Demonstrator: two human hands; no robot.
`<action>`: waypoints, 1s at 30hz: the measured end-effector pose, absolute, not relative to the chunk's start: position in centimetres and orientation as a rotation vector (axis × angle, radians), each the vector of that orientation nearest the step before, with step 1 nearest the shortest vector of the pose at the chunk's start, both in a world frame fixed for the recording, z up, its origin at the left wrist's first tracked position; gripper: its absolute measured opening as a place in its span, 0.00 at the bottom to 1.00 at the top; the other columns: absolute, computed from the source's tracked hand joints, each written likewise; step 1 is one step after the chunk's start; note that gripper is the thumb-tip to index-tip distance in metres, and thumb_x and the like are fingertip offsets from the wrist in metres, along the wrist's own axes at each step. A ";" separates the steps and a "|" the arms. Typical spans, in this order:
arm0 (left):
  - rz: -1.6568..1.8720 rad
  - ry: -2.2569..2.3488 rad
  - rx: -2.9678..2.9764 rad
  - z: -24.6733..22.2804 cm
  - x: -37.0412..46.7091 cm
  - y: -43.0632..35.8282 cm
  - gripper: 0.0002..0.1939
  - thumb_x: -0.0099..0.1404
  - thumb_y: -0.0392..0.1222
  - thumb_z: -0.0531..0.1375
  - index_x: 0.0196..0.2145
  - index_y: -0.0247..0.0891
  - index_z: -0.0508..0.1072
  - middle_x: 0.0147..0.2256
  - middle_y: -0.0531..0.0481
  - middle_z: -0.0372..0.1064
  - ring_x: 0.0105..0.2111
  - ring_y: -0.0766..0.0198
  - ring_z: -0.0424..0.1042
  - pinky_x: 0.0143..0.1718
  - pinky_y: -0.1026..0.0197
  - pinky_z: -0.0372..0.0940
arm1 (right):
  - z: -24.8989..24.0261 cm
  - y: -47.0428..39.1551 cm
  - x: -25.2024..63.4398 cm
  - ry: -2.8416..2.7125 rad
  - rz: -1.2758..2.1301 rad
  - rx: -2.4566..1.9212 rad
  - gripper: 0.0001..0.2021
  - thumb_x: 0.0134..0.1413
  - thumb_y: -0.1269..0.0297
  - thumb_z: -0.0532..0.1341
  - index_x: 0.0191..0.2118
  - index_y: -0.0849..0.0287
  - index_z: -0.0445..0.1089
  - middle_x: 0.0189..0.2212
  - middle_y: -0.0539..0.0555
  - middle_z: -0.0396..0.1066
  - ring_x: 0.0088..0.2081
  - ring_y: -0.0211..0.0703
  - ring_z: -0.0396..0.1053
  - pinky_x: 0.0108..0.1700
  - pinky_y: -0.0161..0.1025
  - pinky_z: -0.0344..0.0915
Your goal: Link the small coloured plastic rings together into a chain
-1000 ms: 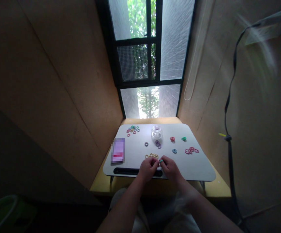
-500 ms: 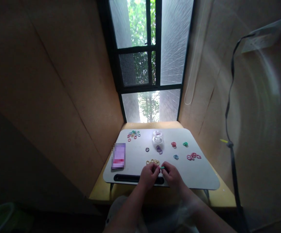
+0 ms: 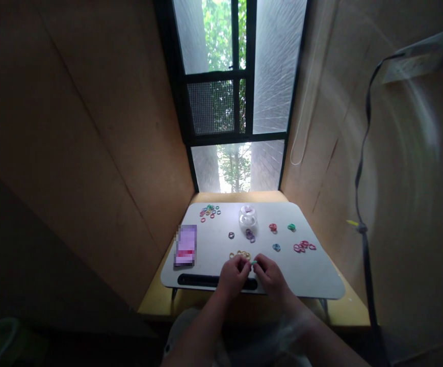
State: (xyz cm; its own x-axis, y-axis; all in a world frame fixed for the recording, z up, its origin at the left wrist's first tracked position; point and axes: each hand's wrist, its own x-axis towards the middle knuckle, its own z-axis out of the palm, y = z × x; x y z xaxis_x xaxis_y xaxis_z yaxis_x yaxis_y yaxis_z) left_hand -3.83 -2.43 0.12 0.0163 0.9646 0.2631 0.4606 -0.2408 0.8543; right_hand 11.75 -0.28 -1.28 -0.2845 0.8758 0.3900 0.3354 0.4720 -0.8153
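Note:
Over the near edge of the white lap desk (image 3: 313, 278), my left hand (image 3: 233, 273) and my right hand (image 3: 270, 273) meet with fingers pinched. A small green hair tie (image 3: 254, 262) stretches between the fingertips, held by both hands and partly hidden. Just beyond my left hand lie several yellow hair ties (image 3: 242, 253). Farther out are purple hair ties (image 3: 250, 236), a dark hair tie (image 3: 231, 235), blue hair ties (image 3: 277, 247), red hair ties (image 3: 272, 228) and green hair ties (image 3: 291, 227). Pinkish-red hair ties (image 3: 304, 246) are spread at the right.
A clear plastic jar (image 3: 248, 219) stands at the back middle of the desk. Mixed coloured hair ties (image 3: 209, 211) are heaped at the back left, above a phone (image 3: 186, 245). A black slot (image 3: 198, 280) runs along the front. A dark cord (image 3: 363, 204) hangs at the right.
Both hands keep their pinch at nearly the same spot. Slightly less of the green hair tie shows between them. The whole view has shifted a little.

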 end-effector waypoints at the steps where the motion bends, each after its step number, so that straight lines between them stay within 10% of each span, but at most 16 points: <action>1: 1.176 1.459 1.739 0.1 -3.8 -2.4 0.12 0.63 0.48 0.56 0.28 0.38 0.71 0.23 0.53 0.66 0.24 0.66 0.63 0.28 0.64 0.56 | -1.2 -0.3 11.7 -1.839 0.769 -1.020 0.13 0.60 0.57 0.53 0.26 0.57 0.59 0.21 0.47 0.61 0.25 0.37 0.59 0.28 0.34 0.54; 30: 1.175 1.434 1.676 0.3 -3.6 -2.1 0.10 0.62 0.45 0.57 0.30 0.37 0.73 0.25 0.52 0.67 0.27 0.65 0.63 0.30 0.64 0.57 | -0.9 -0.2 11.3 -1.802 0.804 -1.004 0.08 0.60 0.61 0.52 0.33 0.57 0.64 0.27 0.49 0.67 0.29 0.40 0.64 0.33 0.35 0.58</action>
State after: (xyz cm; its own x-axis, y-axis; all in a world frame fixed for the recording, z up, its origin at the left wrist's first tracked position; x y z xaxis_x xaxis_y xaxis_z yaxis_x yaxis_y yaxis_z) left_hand -3.62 -2.13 0.34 0.0092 0.9745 0.2241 0.4112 -0.2080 0.8875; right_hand 11.33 -0.24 -0.86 -0.2710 0.8811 0.3876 0.3004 0.4599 -0.8356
